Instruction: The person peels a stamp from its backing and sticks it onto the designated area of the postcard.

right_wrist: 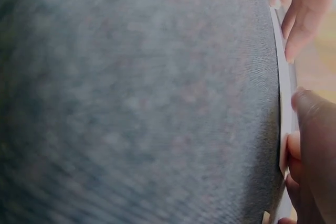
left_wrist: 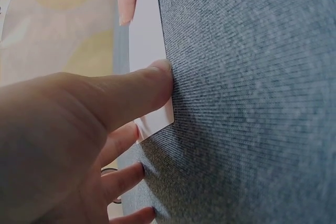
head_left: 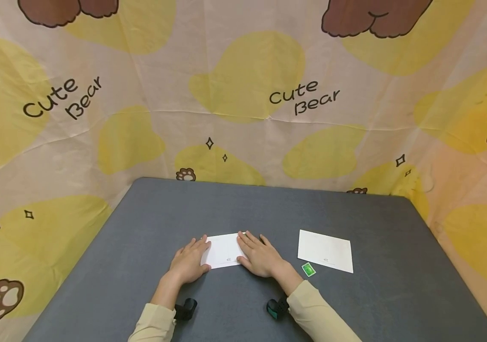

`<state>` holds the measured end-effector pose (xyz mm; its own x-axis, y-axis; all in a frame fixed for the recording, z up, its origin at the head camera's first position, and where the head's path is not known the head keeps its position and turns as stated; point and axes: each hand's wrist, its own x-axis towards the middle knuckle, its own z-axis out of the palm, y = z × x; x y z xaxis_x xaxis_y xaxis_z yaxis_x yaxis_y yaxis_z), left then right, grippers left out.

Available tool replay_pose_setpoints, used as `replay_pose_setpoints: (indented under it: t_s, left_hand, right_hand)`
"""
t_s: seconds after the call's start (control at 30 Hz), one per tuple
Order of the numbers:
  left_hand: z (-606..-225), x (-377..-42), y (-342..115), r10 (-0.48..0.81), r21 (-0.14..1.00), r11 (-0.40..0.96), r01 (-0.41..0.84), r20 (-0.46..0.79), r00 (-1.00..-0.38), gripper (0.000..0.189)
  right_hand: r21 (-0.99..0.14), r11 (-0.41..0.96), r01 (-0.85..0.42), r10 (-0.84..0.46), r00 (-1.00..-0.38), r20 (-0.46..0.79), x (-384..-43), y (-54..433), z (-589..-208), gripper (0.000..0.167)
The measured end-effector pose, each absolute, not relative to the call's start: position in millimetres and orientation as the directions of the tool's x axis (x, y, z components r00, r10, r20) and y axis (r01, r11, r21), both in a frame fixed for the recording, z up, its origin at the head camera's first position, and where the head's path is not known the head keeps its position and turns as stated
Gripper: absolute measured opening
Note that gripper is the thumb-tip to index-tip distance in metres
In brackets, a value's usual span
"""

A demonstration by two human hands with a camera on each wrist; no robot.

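A white card or envelope (head_left: 225, 251), with a small grey mark near its lower edge, lies flat on the table between both hands. My left hand (head_left: 189, 261) touches its left end; in the left wrist view the thumb (left_wrist: 157, 80) lies at the near edge and the index fingertip reaches the short edge. Over the right end rests my right hand (head_left: 261, 256), fairly straight fingers pointing away and covering that end. To the right lie a second white card or envelope (head_left: 325, 251) with a similar mark and a small green stamp-like square (head_left: 308, 269) with a pale border.
The grey table (head_left: 226, 204) has a fabric-like surface. Behind it and along its sides hangs a cloth (head_left: 235, 71) with yellow patches and bear prints. Black bands with a dark device (head_left: 185, 309) sit at both wrists, below pale sleeves.
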<state>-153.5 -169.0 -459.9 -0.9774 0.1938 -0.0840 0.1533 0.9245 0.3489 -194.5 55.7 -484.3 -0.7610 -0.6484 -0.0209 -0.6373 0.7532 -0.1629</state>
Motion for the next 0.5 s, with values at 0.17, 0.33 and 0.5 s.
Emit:
replay_pose_setpoints:
  t_s: [0.17,0.33,0.5]
  left_hand:
    - [-458.8,-153.5,-169.2,0.188,0.353,0.924,0.146,-0.088,-0.978,0.062]
    - [-458.4,-152.9,-168.1,0.186,0.355,0.924,0.141,-0.094,-0.978,0.062]
    - [-458.0,-152.4,-167.0,0.185,0.350,0.926,0.140,-0.098,-0.978,0.062]
  right_hand:
    - [-0.175,0.762,-0.624,-0.639,-0.768,-0.042,-194.8,57.0,-483.8,0.059]
    - [-0.187,0.765,-0.616,-0.634,-0.771,-0.054,-194.6,58.7,-484.3,0.059]
    - [-0.181,0.770,-0.612,-0.630,-0.775,-0.058,-194.5,61.7,-486.2,0.060]
